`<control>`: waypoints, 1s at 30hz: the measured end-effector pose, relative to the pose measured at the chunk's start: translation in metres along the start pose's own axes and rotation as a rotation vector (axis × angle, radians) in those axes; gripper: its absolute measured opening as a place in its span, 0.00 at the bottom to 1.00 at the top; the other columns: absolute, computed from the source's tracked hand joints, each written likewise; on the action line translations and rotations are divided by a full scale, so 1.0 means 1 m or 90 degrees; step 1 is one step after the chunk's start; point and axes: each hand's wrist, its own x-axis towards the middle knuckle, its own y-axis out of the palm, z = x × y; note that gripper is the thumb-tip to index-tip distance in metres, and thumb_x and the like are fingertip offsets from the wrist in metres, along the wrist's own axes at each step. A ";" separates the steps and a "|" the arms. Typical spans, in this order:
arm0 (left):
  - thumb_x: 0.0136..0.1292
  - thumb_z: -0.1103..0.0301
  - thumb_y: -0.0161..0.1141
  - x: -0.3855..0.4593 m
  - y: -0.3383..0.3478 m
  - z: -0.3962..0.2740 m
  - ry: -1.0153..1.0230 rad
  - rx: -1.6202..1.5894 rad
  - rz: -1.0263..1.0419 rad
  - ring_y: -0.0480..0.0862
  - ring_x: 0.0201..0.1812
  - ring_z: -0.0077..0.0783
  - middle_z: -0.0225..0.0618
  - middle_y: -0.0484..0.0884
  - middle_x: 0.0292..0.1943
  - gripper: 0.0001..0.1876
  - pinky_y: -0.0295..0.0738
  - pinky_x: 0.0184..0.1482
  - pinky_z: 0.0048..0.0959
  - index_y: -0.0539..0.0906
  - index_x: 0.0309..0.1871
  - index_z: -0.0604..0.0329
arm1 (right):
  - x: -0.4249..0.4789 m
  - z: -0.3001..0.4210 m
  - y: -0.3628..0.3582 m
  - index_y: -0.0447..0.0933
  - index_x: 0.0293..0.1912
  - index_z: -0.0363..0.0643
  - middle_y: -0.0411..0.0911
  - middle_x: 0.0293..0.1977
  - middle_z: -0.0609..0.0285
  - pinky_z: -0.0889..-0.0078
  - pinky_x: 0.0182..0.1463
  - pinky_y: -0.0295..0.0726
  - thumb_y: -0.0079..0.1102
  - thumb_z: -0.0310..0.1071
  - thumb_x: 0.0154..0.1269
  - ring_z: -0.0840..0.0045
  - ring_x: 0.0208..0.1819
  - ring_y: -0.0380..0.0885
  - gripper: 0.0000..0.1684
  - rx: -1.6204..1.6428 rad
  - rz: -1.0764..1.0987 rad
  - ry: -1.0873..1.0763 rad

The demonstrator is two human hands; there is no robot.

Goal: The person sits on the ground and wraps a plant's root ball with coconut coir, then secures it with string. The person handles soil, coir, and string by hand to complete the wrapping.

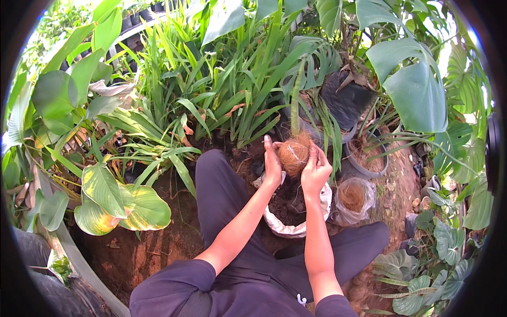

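Between my two hands is a ball of brown coconut fibre (295, 155) with thin white string around it. A thick green plant stem (295, 105) rises from its top. My left hand (273, 159) supports the ball's left side, fingers partly hidden behind it. On the right side, my right hand (315, 168) pinches at the fibre with thumb and fingers. Below the ball stands a white sack with a rolled rim (286, 230), holding dark soil (287, 200). A clear plastic bag (366, 198) of loose coconut fibre (352, 197) sits right of the sack.
Grey pots (374, 172) stand beyond the plastic bag, one beside a black plastic-wrapped pot (346, 101). Dense strap-leaved plants (222, 87) rise ahead. Broad yellow-green leaves (122, 202) hang at left. A large monstera leaf (416, 83) overhangs the right. A curved grey edging (79, 257) borders the bare soil.
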 end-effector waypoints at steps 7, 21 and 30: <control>0.54 0.50 0.74 -0.020 0.007 -0.016 0.185 0.169 0.209 0.81 0.51 0.30 0.41 0.81 0.48 0.36 0.76 0.56 0.32 0.74 0.56 0.69 | 0.002 -0.002 0.007 0.82 0.50 0.27 0.86 0.41 0.51 0.73 0.50 0.80 0.57 0.36 0.76 0.78 0.43 0.83 0.18 -0.001 -0.047 -0.078; 0.46 0.54 0.82 -0.020 0.012 -0.025 0.147 0.254 0.207 0.82 0.55 0.33 0.46 0.81 0.55 0.47 0.76 0.60 0.33 0.69 0.64 0.72 | -0.003 -0.011 0.010 0.75 0.54 0.26 0.83 0.50 0.49 0.72 0.53 0.81 0.57 0.26 0.74 0.74 0.48 0.83 0.14 0.012 -0.053 -0.210; 0.55 0.58 0.78 -0.022 0.020 -0.010 0.158 0.218 0.167 0.82 0.53 0.30 0.42 0.82 0.53 0.40 0.76 0.58 0.30 0.69 0.64 0.70 | -0.002 -0.012 -0.009 0.62 0.59 0.32 0.70 0.58 0.50 0.70 0.53 0.82 0.55 0.24 0.73 0.72 0.49 0.81 0.20 0.052 0.022 -0.157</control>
